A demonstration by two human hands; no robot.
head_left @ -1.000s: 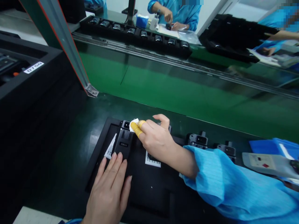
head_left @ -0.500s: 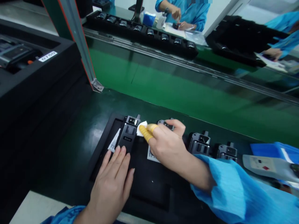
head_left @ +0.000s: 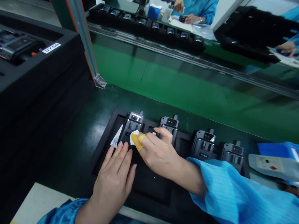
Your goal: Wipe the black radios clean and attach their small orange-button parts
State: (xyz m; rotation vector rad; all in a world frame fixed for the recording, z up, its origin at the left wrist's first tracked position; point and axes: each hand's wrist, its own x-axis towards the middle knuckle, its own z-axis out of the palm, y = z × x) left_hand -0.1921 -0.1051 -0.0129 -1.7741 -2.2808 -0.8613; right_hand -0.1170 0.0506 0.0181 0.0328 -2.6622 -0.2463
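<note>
Four black handheld devices [head_left: 203, 144], set in a row along a black foam tray [head_left: 149, 183] on a dark green worktop [head_left: 79, 137]. Leftmost device [head_left: 132, 125]: lying in the tray's left end, lettering on its face partly covered by a white wipe [head_left: 132, 139]. Right hand [head_left: 158, 152]: yellow covers [head_left: 137, 142] on two digits, thumb and finger pinched on the wipe, which is pressed to that face. Left hand [head_left: 114, 179]: laid flat, fingers extended and slightly apart, tips at the device's lower end. One white label slip [head_left: 116, 136], beside that device's left edge. At right, one blue container [head_left: 273, 150] behind a translucent bottle [head_left: 266, 165] with a red diamond mark. At left, one black foam box [head_left: 46, 77] bearing a tag [head_left: 51, 48] marked 0750. Beyond the green panel [head_left: 163, 77], a co-worker's hands [head_left: 192, 18] around a small dark item.
</note>
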